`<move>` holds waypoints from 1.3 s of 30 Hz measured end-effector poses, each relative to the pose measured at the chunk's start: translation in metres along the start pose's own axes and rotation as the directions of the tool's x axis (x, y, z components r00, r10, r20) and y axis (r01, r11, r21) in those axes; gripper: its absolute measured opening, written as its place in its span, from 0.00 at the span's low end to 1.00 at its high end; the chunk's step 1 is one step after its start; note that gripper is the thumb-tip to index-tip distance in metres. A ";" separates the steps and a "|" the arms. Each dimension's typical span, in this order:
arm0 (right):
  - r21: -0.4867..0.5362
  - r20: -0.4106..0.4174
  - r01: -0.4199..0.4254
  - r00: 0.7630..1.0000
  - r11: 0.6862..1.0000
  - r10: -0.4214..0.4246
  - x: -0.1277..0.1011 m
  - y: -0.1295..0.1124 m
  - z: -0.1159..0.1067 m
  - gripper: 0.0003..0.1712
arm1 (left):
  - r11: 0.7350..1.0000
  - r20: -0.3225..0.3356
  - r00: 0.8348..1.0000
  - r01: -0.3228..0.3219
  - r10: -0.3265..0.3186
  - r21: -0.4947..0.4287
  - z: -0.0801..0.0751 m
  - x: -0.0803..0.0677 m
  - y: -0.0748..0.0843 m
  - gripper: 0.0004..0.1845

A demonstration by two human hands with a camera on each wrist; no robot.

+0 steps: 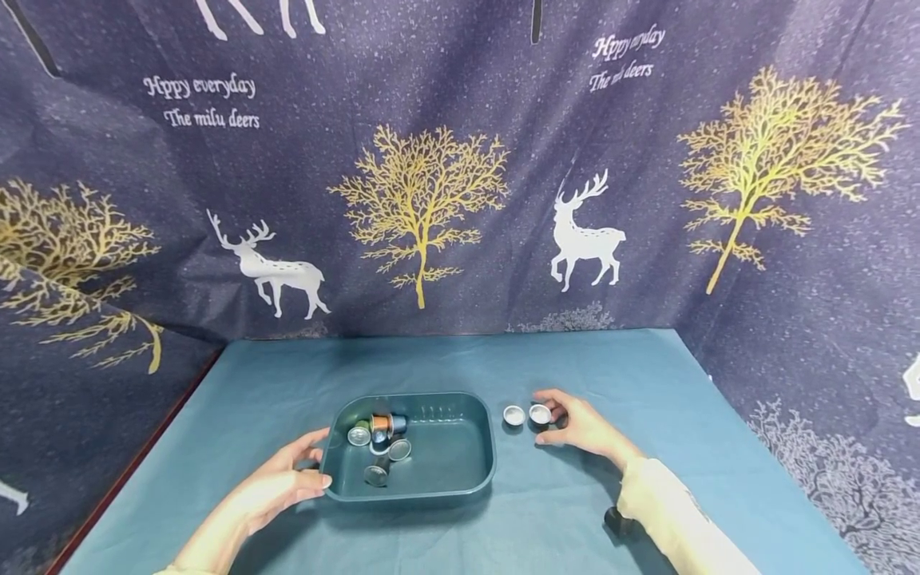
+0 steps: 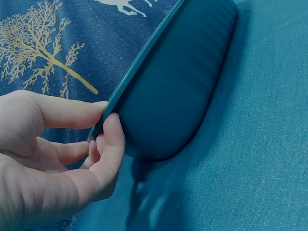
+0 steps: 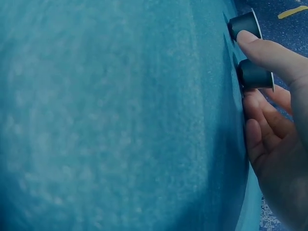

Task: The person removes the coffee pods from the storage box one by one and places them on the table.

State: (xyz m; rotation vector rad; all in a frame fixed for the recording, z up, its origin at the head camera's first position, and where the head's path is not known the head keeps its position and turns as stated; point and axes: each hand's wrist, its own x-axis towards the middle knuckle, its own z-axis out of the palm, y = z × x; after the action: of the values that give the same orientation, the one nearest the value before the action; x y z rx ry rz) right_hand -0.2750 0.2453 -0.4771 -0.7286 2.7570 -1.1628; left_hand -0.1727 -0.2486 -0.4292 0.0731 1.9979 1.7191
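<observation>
A dark green tray (image 1: pixel 474 479) lies on the teal table and holds several coffee capsules (image 1: pixel 379 435) at its left end. My left hand (image 1: pixel 316 469) pinches the tray's left rim (image 2: pixel 144 57), thumb (image 2: pixel 109 144) under the edge and forefinger behind it. Right of the tray two silver-topped capsules stand side by side on the cloth. My right hand (image 1: pixel 555 417) curls round the right capsule (image 1: pixel 540 414), which shows between its fingers (image 3: pixel 269 53) as a dark cup (image 3: pixel 255 74). The left capsule (image 1: pixel 513 414) stands free by the fingertip (image 3: pixel 244 23).
The teal tablecloth (image 1: pixel 647 375) runs back to a dark blue backdrop with deer and gold trees (image 1: pixel 424 208) on three sides. The table's left edge (image 1: pixel 136 467) shows a reddish strip.
</observation>
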 end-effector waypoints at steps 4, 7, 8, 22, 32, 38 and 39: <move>0.022 0.008 0.008 1.000 1.000 -0.008 0.000 0.000 -0.001 0.45 | 1.000 -0.001 1.000 0.002 -0.002 -0.002 0.000 0.000 0.000 0.50; 0.056 0.020 0.005 1.000 0.998 -0.006 0.000 0.001 -0.004 0.45 | 1.000 -0.003 1.000 0.002 -0.002 -0.005 0.001 0.000 0.000 0.50; 0.064 0.023 0.003 1.000 0.998 -0.005 -0.001 0.000 -0.006 0.45 | 1.000 -0.004 1.000 0.002 -0.002 -0.006 0.001 0.000 0.000 0.49; 0.086 -0.009 0.031 1.000 0.996 -0.030 0.008 -0.019 -0.031 0.41 | 1.000 -0.024 1.000 -0.001 0.001 -0.001 0.001 0.000 -0.003 0.49; 0.076 -0.002 0.065 0.998 0.995 -0.065 0.021 -0.047 -0.039 0.42 | 1.000 -0.014 1.000 0.003 -0.003 -0.005 0.001 0.000 -0.001 0.49; 0.046 0.021 0.113 0.993 0.993 -0.114 0.034 -0.059 -0.039 0.39 | 1.000 -0.016 1.000 0.001 -0.001 -0.008 0.002 0.000 0.000 0.49; 0.038 0.029 0.117 0.993 0.992 -0.118 0.036 -0.061 -0.039 0.39 | 1.000 -0.017 1.000 0.000 0.000 -0.008 0.002 -0.001 0.000 0.49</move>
State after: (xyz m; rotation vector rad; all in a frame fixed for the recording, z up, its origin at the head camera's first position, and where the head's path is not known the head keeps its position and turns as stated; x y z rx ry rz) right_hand -0.2920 0.2183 -0.4031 -0.9084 2.6924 -1.2077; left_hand -0.1712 -0.2468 -0.4294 0.0552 2.0035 1.7329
